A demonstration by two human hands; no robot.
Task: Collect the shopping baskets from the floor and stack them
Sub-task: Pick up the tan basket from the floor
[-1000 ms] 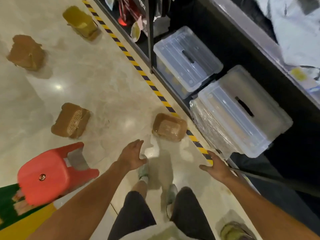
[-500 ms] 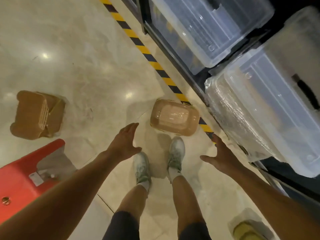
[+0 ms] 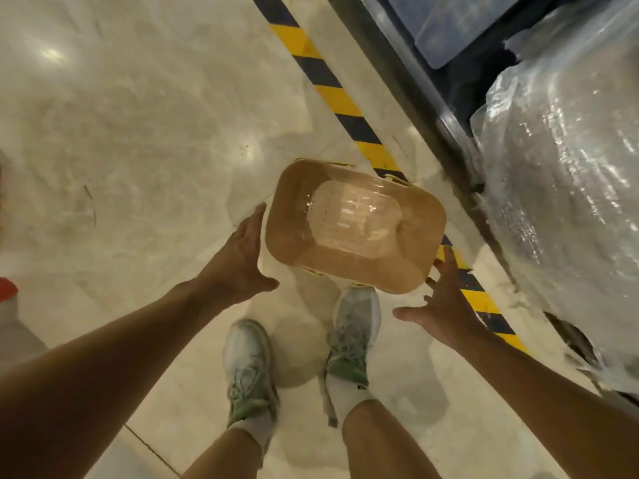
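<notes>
A: Far left edge, we note a sliver of something red (image 3: pixel 7 292) on the pale floor (image 3: pixel 138 133). It plays no part here.

B: Next across, our left hand (image 3: pixel 243 257). Fingers straight and pressed together, thumb splayed toward us, palm facing the left wall of the tan basket (image 3: pixel 354 224). Just beside it; we cannot tell if skin touches plastic.

A: Basket sits on the floor, ahead of our shoes (image 3: pixel 352 335), its far corner over the yellow-and-black floor tape (image 3: pixel 332 95). We read it as upside down, glossy base up, though the glare makes that uncertain.

B: Then our right hand (image 3: pixel 446 305), at the near right corner. Fingers spread, thumb out, fingertips close to the rim. Nothing held on either side yet.

A: Risks as we judge them: a smooth, tapered wall squeezed by flat palms may slip out during the lift.

B: And the hands sit unevenly, left at mid-wall, right at a corner, so it could twist and drop.

A: Far right, the film-wrapped bin (image 3: pixel 560 202) on the dark shelf base (image 3: pixel 415 84) stands near. A wide swing of the right elbow could knock it.
</notes>
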